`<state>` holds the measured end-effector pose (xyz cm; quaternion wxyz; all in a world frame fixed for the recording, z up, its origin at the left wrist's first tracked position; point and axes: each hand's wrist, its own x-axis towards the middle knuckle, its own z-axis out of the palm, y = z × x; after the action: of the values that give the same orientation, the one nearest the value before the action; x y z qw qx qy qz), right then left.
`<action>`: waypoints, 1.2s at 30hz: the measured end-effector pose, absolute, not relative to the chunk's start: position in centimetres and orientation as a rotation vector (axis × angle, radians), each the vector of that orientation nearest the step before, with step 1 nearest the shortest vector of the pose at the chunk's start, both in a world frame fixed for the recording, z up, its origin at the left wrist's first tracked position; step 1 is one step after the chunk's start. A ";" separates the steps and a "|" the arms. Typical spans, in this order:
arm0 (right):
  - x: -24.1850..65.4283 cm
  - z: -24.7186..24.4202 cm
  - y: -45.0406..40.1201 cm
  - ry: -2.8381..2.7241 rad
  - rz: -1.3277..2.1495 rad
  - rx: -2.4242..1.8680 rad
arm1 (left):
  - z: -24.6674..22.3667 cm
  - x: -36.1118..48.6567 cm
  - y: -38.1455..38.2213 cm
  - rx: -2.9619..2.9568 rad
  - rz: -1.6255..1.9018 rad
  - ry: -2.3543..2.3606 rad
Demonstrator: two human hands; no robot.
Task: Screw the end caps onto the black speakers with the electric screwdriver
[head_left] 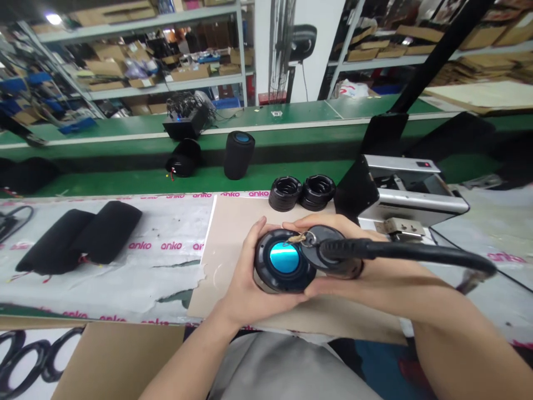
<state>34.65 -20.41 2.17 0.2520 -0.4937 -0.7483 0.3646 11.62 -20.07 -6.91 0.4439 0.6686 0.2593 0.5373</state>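
Observation:
A round black speaker body [285,261] with a shiny blue disc on its top stands upright over the beige board. My left hand [250,283] is wrapped round its left and near side. My right hand [333,280] reaches it from the right, with fingers along the far side and the thumb at the near side. A black hanging tool [333,250] with a cable and a small metal ring covers part of my right hand and the right edge of the speaker body. Whether my right hand also grips this tool cannot be made out.
Two stacks of black rings [285,194] stand behind my hands. A finished-looking black cylinder [239,155] is on the green conveyor [266,173]. Black fabric sleeves [106,230] lie at the left. A silver machine [416,194] stands at the right, near the hanging cable.

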 end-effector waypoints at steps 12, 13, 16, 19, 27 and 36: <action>32.8 3.2 -22.5 -1.969 1.012 -1.653 | -7.5 10.8 -20.1 1.668 1.313 0.549; 32.8 3.0 -22.4 -1.931 1.012 -1.660 | -7.5 10.8 -20.0 1.682 1.339 0.555; 33.5 2.7 -22.2 -1.799 0.990 -1.681 | -7.4 11.1 -19.7 1.720 1.407 0.648; 35.7 3.6 -22.5 -1.308 0.932 -1.550 | -7.1 11.3 -19.8 1.757 1.428 0.723; 43.0 5.1 -26.7 -0.530 0.434 -0.919 | -6.9 11.0 -19.2 1.818 1.486 0.663; 43.1 5.8 -21.5 -0.842 0.453 -0.805 | -6.0 19.9 -18.4 1.843 1.310 0.566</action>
<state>43.09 -21.45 5.79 0.8110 -0.3769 -0.3940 0.2120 19.87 -18.40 -5.99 0.3943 0.7267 0.2231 0.5164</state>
